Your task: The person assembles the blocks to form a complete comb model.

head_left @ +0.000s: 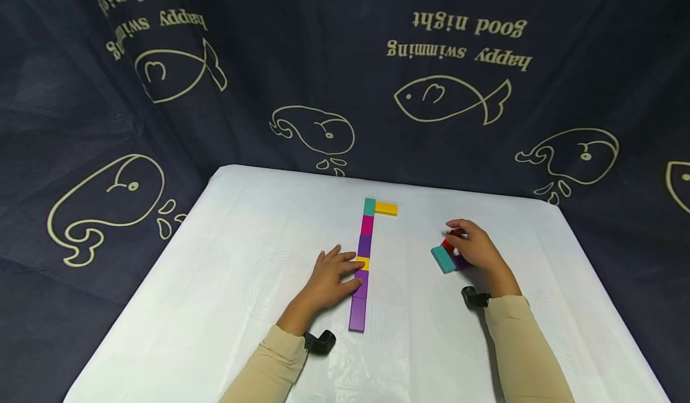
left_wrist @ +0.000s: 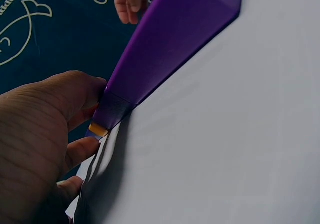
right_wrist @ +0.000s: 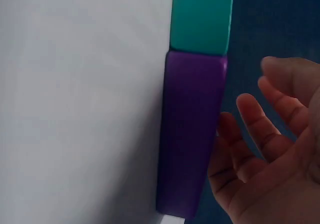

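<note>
A straight row of flat blocks runs away from me in the head view. Its near purple block (head_left: 357, 315) looms large in the left wrist view. My left hand (head_left: 325, 281) lies along the row's left side, fingers spread and fingertips on a small yellow block (head_left: 366, 260) and the purple one just below it. To the right, my right hand (head_left: 478, 250) hovers over a small cluster: a teal block (head_left: 443, 260), a red block (head_left: 447, 245) and a purple block (right_wrist: 190, 129). Its fingers are loosely bent beside the purple block, with nothing between them in the right wrist view.
Farther up the row are a dark purple block (head_left: 364, 246), a magenta block (head_left: 367, 225) and a teal block (head_left: 369, 206). Another yellow block (head_left: 386, 209) juts right from the far end. A white table (head_left: 242, 211) lies beneath, with a dark printed curtain (head_left: 323, 44) behind.
</note>
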Demonstrator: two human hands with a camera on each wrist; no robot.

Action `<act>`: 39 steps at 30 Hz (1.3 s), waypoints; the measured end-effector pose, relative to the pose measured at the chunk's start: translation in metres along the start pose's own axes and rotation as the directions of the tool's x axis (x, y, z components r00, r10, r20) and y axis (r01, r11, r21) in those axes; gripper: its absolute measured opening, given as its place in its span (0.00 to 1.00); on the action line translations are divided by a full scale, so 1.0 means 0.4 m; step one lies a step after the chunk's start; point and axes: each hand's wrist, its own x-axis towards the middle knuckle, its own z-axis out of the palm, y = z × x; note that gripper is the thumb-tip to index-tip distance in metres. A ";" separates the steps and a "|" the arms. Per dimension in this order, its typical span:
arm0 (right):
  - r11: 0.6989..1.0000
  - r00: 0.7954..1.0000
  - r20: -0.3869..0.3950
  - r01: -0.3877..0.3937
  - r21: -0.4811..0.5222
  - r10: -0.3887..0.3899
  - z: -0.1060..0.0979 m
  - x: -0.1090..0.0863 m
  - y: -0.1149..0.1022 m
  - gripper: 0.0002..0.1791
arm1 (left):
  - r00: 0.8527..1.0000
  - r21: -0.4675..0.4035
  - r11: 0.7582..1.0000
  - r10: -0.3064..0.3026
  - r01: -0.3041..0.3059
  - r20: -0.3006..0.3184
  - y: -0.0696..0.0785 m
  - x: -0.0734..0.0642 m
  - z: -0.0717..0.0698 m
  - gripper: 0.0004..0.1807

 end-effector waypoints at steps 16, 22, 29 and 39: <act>0.999 0.999 0.031 0.043 0.015 -0.044 0.004 0.001 0.033 0.20 | 1.000 0.010 1.000 -0.012 0.011 0.017 0.006 -0.002 -0.005 0.21; 0.997 0.997 0.043 0.072 -0.019 -0.071 0.006 0.000 0.042 0.20 | 1.000 0.017 1.000 -0.009 0.009 0.017 0.004 -0.002 -0.004 0.21; 0.999 0.999 0.041 0.017 -0.036 -0.015 0.006 -0.002 0.046 0.20 | 1.000 0.004 1.000 -0.006 0.006 0.012 0.003 -0.001 -0.003 0.21; 1.000 0.999 0.041 -0.024 0.000 0.024 0.008 -0.006 0.047 0.20 | 1.000 -0.012 1.000 -0.009 0.009 0.012 0.004 -0.001 -0.004 0.21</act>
